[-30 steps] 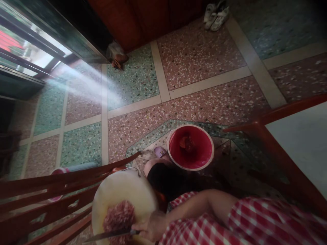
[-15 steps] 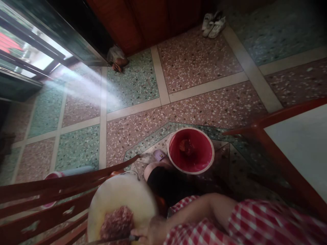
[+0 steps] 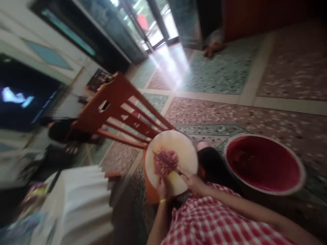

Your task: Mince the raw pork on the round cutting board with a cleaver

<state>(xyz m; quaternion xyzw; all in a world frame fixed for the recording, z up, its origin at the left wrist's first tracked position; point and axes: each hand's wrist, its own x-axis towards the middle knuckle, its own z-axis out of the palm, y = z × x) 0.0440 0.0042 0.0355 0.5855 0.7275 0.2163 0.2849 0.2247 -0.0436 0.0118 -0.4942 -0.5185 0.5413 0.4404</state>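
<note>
A heap of minced meat (image 3: 165, 161) lies on a round, pale chopping board (image 3: 184, 149), which rests on the orange seat of a wooden chair. My right hand (image 3: 193, 182) is closed around the dark handle of a knife (image 3: 180, 171) at the right edge of the meat. The blade is mostly lost in the meat and blur. My left hand (image 3: 161, 189), with a yellow band at its wrist, has its fingertips against the near edge of the meat. Those fingers are too small and blurred to tell whether they grip anything.
To the right stands a large red bucket (image 3: 265, 163) with a pale rim and something dark inside. The slatted chair back (image 3: 122, 109) rises beyond the board. A white pleated cover (image 3: 84, 200) is at lower left. Further left, another person (image 3: 61, 129) is blurred. A bright doorway lies ahead.
My view has swung left, bringing the whole board, the chair back and my left hand into sight. The bucket now appears further right. My right hand still holds the knife by the meat.
</note>
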